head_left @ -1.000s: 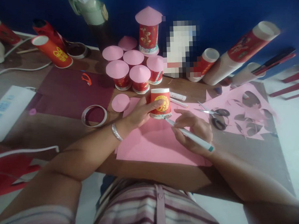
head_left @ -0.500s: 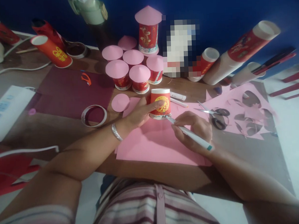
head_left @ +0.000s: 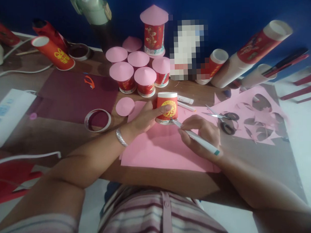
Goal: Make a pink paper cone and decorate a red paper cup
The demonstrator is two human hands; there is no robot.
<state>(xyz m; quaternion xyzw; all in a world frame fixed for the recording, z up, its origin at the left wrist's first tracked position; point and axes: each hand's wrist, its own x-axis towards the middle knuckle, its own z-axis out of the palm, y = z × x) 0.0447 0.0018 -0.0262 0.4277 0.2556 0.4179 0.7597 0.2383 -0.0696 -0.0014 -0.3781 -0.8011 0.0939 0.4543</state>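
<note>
My left hand grips an upside-down red paper cup with a yellow emblem, pressing it onto a pink paper sheet. My right hand is closed on a white pen with a teal end. The pen's tip touches the sheet at the cup's lower right rim. A silver bracelet circles my left wrist.
Several cups capped with pink paper cones cluster behind, one taller stack at the back. Scissors lie on cut pink scraps at right. A tape ring, a pink disc, maroon paper and stacked cup sleeves surround the work.
The pen tip has slid a little up along the cup's right rim; my right hand shifted slightly with it. The cup and my left hand stay put.
</note>
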